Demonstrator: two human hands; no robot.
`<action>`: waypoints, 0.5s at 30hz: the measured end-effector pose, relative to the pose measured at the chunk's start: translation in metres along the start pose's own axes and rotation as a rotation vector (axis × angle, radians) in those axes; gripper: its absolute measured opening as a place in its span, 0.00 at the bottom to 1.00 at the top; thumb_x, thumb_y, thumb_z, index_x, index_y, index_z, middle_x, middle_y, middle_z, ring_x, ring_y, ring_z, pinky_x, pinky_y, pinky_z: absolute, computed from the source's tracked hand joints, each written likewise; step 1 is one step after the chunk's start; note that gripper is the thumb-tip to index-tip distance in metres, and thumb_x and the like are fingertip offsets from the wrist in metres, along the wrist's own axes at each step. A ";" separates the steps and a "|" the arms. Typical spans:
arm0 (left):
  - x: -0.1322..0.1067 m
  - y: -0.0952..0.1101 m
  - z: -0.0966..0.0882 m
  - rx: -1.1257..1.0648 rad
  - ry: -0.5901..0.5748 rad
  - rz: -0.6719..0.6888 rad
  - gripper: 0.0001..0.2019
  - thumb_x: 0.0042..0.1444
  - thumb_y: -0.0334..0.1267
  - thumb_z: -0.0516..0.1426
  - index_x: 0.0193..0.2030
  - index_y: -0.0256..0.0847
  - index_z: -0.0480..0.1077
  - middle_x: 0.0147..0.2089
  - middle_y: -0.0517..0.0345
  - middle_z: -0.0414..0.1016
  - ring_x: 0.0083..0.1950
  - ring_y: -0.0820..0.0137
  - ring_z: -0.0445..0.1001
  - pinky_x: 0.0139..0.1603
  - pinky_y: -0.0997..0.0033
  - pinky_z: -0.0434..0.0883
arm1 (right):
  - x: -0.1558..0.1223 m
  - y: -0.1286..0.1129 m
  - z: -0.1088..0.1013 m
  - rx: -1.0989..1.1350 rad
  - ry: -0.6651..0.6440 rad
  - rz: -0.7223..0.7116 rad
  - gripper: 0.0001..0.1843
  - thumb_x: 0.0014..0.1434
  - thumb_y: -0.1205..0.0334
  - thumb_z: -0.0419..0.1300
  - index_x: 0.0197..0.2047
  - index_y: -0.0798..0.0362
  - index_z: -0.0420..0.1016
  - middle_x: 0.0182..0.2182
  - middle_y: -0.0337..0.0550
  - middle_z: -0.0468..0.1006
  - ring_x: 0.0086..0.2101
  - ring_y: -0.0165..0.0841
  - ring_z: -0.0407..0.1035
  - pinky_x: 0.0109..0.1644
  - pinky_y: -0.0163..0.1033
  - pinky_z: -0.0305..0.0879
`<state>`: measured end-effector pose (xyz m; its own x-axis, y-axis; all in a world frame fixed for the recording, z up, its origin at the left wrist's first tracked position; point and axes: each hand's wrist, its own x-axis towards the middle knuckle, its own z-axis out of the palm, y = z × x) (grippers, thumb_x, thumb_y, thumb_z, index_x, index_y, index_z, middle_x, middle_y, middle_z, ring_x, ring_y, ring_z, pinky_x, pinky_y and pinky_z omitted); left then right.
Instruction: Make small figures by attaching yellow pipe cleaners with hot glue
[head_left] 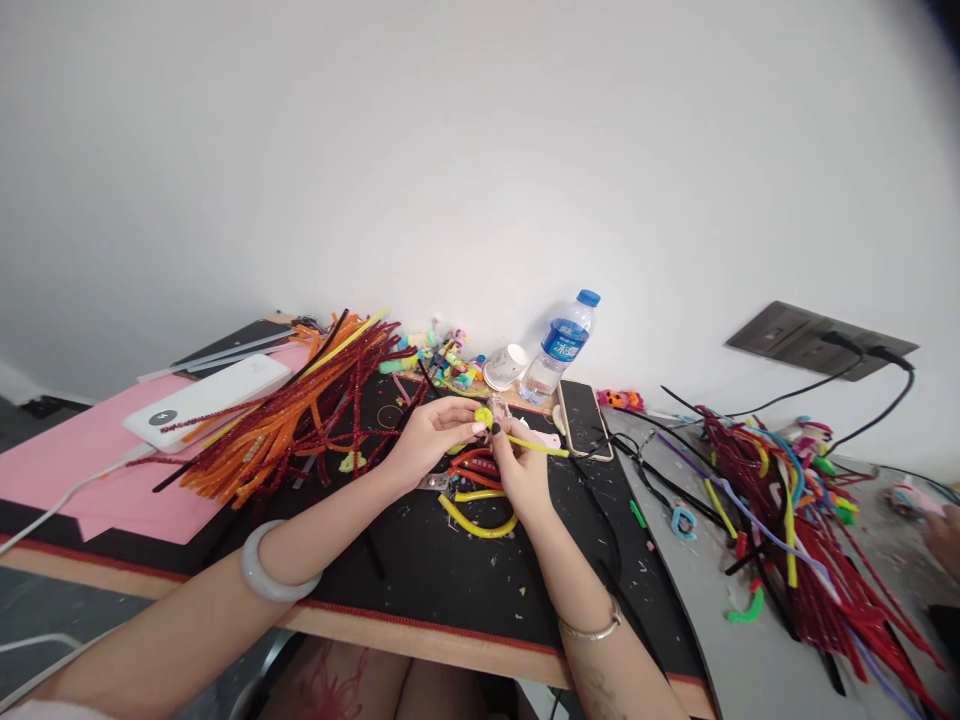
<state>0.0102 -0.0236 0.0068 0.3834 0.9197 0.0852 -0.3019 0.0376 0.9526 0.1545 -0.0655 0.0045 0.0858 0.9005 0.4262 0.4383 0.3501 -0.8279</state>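
My left hand (429,438) pinches a small coiled end of a yellow-green pipe cleaner (486,418) above the black desk mat (450,570). Beside it, my right hand (521,468) grips the straight tail of the same pipe cleaner (541,449), which points right. Both hands have their fingers closed on it. Under them lie a curved yellow pipe cleaner (480,525) and several red-orange ones (474,466). A pale bangle circles my left wrist, a thin bracelet my right.
A heap of orange and dark red pipe cleaners (300,415) lies left, by a white power bank (206,398) on pink paper (97,465). Behind stand a water bottle (561,347), paper cup (506,366) and phone (582,417). More pipe cleaners (795,520) cover the grey table at right.
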 end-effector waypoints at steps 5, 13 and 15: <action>0.001 -0.004 -0.001 0.074 -0.007 0.043 0.15 0.42 0.39 0.63 0.37 0.37 0.70 0.37 0.55 0.75 0.38 0.70 0.74 0.43 0.68 0.70 | 0.000 0.006 -0.001 0.027 0.073 0.065 0.10 0.58 0.61 0.49 0.27 0.54 0.63 0.22 0.36 0.63 0.24 0.28 0.57 0.28 0.33 0.54; 0.002 -0.006 0.001 0.173 -0.135 0.035 0.11 0.43 0.36 0.62 0.31 0.36 0.65 0.31 0.60 0.72 0.36 0.72 0.73 0.42 0.69 0.70 | 0.002 0.006 -0.003 0.061 0.045 0.047 0.10 0.58 0.63 0.49 0.25 0.53 0.58 0.21 0.32 0.56 0.23 0.26 0.50 0.27 0.32 0.49; 0.002 -0.006 0.001 0.190 -0.147 0.036 0.11 0.44 0.36 0.62 0.31 0.36 0.65 0.30 0.60 0.72 0.34 0.73 0.72 0.41 0.70 0.70 | 0.002 0.005 -0.003 0.055 0.040 0.046 0.11 0.58 0.64 0.50 0.24 0.53 0.58 0.20 0.32 0.55 0.23 0.26 0.50 0.27 0.32 0.49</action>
<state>0.0141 -0.0224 0.0016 0.5022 0.8519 0.1483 -0.1534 -0.0810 0.9848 0.1598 -0.0629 0.0019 0.1408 0.9055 0.4004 0.3838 0.3229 -0.8651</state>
